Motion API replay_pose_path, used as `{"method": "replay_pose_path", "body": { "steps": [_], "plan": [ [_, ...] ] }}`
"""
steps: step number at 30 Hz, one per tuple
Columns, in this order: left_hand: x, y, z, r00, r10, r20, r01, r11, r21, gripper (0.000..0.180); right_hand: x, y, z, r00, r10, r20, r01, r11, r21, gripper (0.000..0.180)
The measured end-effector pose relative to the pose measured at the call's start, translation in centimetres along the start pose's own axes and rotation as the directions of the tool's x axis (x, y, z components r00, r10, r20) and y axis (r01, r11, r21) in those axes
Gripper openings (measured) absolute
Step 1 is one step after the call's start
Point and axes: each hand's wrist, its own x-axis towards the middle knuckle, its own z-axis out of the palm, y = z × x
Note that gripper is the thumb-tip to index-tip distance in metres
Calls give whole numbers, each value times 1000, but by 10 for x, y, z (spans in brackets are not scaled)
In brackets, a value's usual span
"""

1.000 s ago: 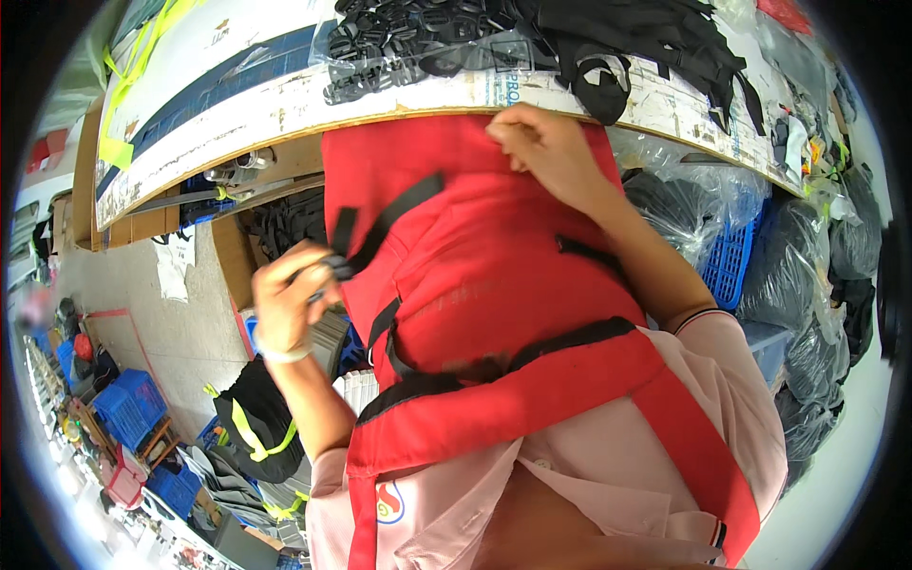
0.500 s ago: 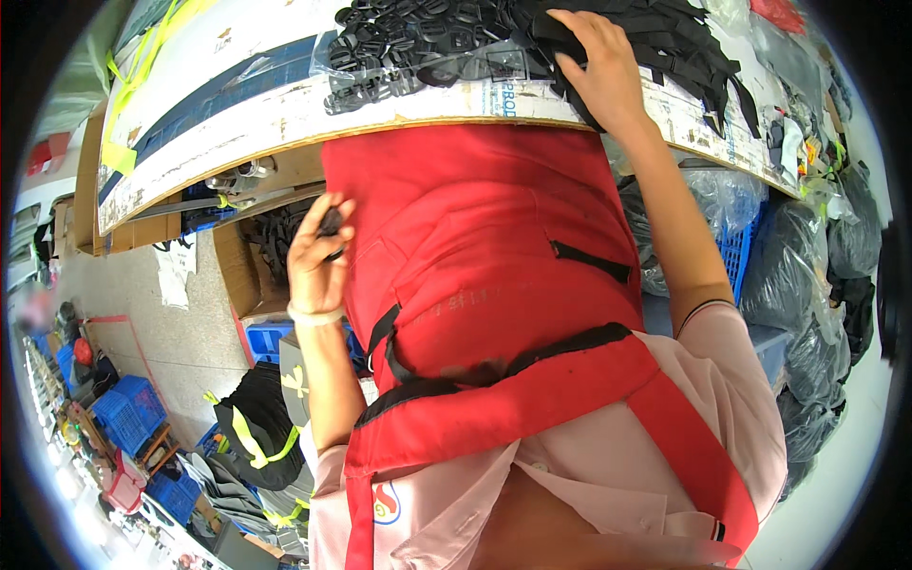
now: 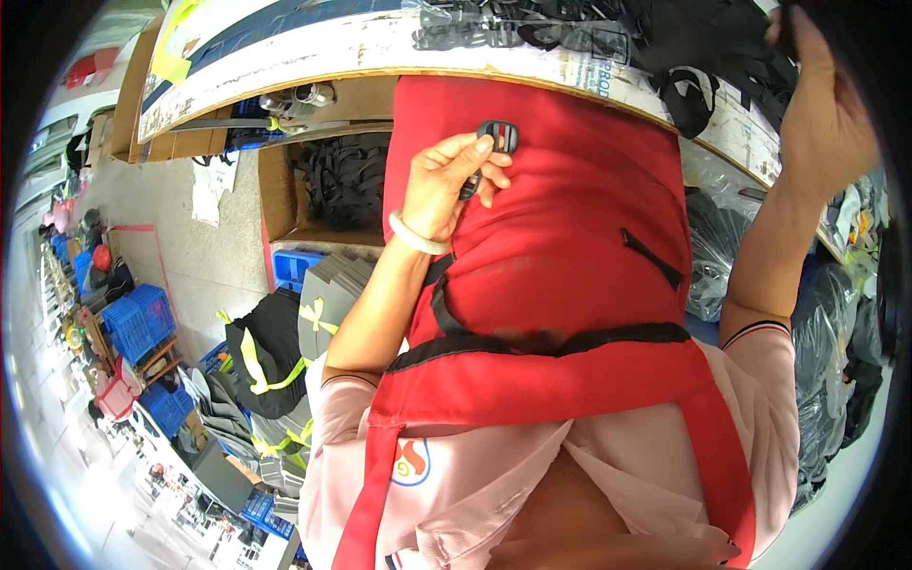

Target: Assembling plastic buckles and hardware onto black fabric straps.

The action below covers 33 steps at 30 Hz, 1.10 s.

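A black buckle [image 3: 498, 136] sits pinched between the thumb and fingers of the left hand [image 3: 448, 180], held over the red bag [image 3: 560, 247] that hangs off the table edge [image 3: 313, 71]. The right hand [image 3: 825, 119] reaches into a heap of black straps [image 3: 693, 43] on the table, its grip hidden from view. A white label with dark print lies flat on the table near the edge [image 3: 589, 66], and clear plastic bags [image 3: 708, 256] sit under the table at the right.

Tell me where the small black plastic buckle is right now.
In the head view, the small black plastic buckle is pinched at the left hand's fingertips, over the red fabric vest, just below the table edge.

Small black plastic buckle [image 3: 498, 135] — pinched upright against red fabric item [image 3: 560, 237] — near table edge.
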Motion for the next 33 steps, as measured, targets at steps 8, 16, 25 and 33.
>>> {"method": "replay_pose_path", "body": {
  "steps": [8,16,25,33],
  "plan": [
    [2,9,-4,936,-222,273,344,742,-575,23,-123,-13,72,359,318,878,-763,642,80,18],
    [-5,10,-7,886,-191,422,456,524,-719,23,-129,-11,92,321,220,921,-794,592,135,20],
    [-4,6,-13,864,-226,450,491,578,-652,26,-122,-17,101,284,144,948,-840,514,174,23],
    [-2,5,-9,916,-211,342,373,761,-531,22,-133,-13,103,271,158,950,-894,407,187,19]
  ]
}}
